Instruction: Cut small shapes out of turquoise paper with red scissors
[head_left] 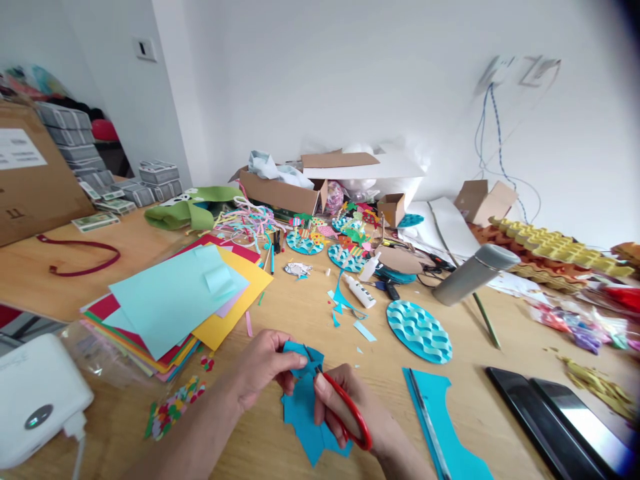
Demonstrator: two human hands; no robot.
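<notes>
At 8 o'clock a white device (pixel 43 397) is running past the left edge, and at 4 o'clock 2 dark tablets (pixel 535 420) are leaving the bottom. The wall socket (pixel 500 70) at 2 o'clock is blurring. At 6 o'clock blue paper (pixel 303 403) is hiding left hand (pixel 273 363) fingertips, the right hand (pixel 345 400) covering part of the red scissors (pixel 357 417).

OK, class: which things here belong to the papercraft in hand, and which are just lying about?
Belongs, judging by use or likeness:
- blue paper, in the left hand
- red-handled scissors, in the right hand
- probably the coloured sheets and glue bottle

Seemingly just lying about:
- grey flask
- dark red cord
- yellow egg trays
</notes>
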